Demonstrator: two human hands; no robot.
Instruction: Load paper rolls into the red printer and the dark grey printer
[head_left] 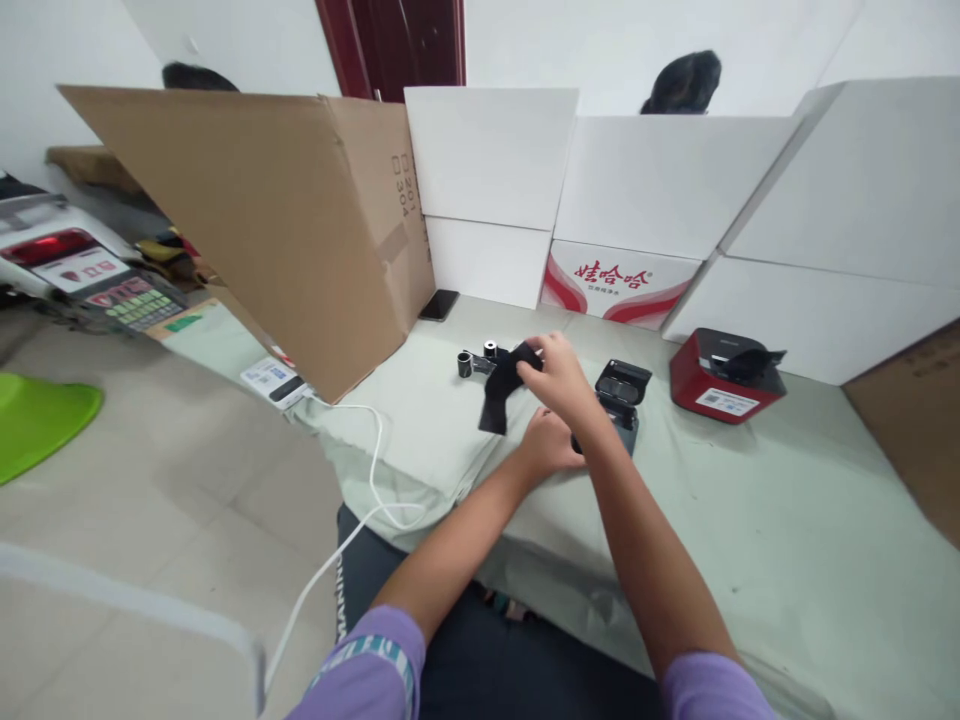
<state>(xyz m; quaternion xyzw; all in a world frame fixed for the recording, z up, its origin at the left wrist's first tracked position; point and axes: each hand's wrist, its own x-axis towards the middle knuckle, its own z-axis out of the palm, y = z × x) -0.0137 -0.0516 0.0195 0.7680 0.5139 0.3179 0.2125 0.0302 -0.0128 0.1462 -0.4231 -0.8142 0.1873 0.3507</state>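
My right hand [559,372] pinches one end of a black, cloth-like strip [497,392], which bends and hangs down to the left. Below and slightly nearer to me, my left hand [551,440] grips the left side of a small black case [621,412] on the table; some of its fingers are hidden. The case's lid stands up, and round recesses show inside. Just beyond the strip lie small black parts with short silver-and-black cylinders [465,364], partly covered by the strip and my right hand.
A red and black box [716,375] with a black piece on top stands at the right. A dark phone [439,305] lies at the back by a cardboard screen [300,220]. A white cable [379,450] runs from a white device [274,382] over the left edge. White boxes [491,160] wall the back.
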